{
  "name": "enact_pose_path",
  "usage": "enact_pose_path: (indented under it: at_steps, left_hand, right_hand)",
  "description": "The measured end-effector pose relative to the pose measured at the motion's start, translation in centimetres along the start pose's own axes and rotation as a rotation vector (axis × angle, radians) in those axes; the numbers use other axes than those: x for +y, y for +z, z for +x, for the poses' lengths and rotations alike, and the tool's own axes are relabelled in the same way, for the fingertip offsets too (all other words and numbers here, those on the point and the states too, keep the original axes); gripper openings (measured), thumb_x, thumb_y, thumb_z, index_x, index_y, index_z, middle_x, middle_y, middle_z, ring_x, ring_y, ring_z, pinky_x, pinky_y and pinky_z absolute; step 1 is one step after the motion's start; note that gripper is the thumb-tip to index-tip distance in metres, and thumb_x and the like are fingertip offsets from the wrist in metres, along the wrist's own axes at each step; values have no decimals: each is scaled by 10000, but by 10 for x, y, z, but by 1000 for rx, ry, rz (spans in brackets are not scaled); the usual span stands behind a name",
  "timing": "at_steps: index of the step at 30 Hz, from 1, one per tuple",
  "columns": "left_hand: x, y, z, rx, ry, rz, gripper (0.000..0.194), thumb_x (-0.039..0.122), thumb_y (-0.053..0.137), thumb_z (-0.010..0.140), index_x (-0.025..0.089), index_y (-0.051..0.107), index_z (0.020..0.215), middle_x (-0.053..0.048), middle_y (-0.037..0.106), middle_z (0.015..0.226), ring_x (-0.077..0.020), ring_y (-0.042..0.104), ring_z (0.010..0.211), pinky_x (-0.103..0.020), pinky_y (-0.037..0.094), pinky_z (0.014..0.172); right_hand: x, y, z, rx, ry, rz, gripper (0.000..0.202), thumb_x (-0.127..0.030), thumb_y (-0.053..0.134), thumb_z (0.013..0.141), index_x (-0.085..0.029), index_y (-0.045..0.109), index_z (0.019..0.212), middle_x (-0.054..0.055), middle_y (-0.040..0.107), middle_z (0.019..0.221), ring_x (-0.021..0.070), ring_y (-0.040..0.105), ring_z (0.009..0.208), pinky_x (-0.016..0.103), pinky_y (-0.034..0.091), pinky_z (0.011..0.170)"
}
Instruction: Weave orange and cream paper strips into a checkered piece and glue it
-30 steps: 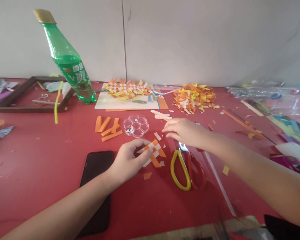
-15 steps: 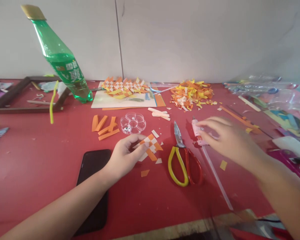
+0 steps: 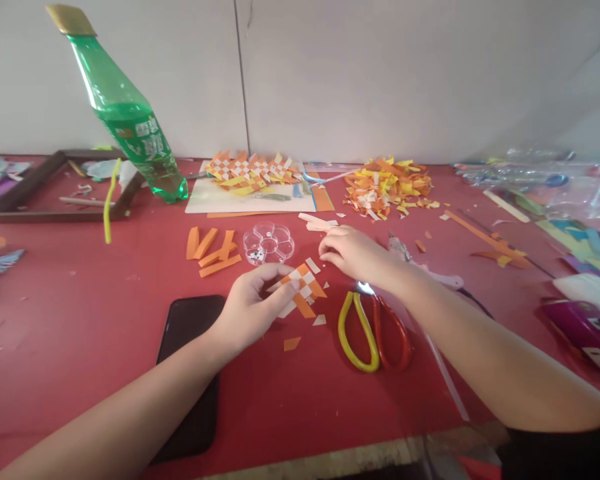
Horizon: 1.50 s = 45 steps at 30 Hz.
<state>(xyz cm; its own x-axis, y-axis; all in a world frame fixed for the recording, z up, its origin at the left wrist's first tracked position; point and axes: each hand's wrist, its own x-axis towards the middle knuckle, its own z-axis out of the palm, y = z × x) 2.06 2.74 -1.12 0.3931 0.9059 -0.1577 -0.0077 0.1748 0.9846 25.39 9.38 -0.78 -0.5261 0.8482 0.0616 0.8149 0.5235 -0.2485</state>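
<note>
My left hand (image 3: 260, 297) pinches a small woven paper piece (image 3: 307, 283) of orange and white checks between thumb and fingers, just above the table. My right hand (image 3: 355, 253) reaches across to the pale paper strips (image 3: 317, 222), its fingers slightly apart at their near end; whether it touches a strip is unclear. Beneath the right wrist lie scissors (image 3: 359, 333) with one yellow and one red handle, their blades mostly hidden. Partly covered by that forearm is a pink glue gun (image 3: 437, 274) with a clear glue stick (image 3: 447, 380).
Orange strips (image 3: 207, 250) and a clear flower-shaped tray (image 3: 269, 243) lie beyond my left hand. A phone (image 3: 193, 360) is under my left forearm. Farther back are a green bottle (image 3: 135, 127), finished woven fish (image 3: 250, 170), a scrap pile (image 3: 387, 187) and a dark frame (image 3: 45, 217).
My right hand has left the glue gun and moved left to the pale strips. The glue gun now lies turned on the table. My left hand keeps holding the woven piece.
</note>
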Motion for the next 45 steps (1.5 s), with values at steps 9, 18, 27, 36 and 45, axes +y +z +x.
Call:
enact_pose_path:
  at_steps: [9,18,27,36,45]
  left_hand:
    - [0,0,0,-14,5,35,208,375,610,893,177,648,942,18,626,715,-74,475,551,-179,408,521]
    - [1,2,-3,-24,109,95,198,343,586,912,167,671,942,35,555,639,-72,449,548,-172,384,530]
    - [1,2,-4,-26,113,63,196,340,589,911,160,659,944,37,548,636,-66,451,546,-160,390,525]
    - [0,2,-4,-33,130,116,210,350,587,912,155,663,934,42,511,595,-72,439,533,-172,385,517]
    - [1,1,-5,-31,138,113,192,327,584,921,156,662,960,38,536,606,-65,461,541,-160,395,523]
  right_hand:
    - [-39,-9,-24,462,-107,94,127,-172,508,936,-234,558,837,49,630,872,220,590,944,397,477,820]
    - [-68,-1,-35,566,-297,183,111,-105,580,891,-215,582,895,31,600,801,174,542,812,352,498,753]
    - [-68,3,-35,599,-286,175,128,-96,614,868,-216,587,902,26,608,794,168,552,797,346,496,748]
    - [-69,4,-34,615,-304,155,122,-72,644,842,-177,605,890,44,614,791,170,565,781,346,500,737]
    - [-70,2,-32,624,-320,196,168,-59,636,826,-201,601,909,33,605,776,172,577,752,347,504,678]
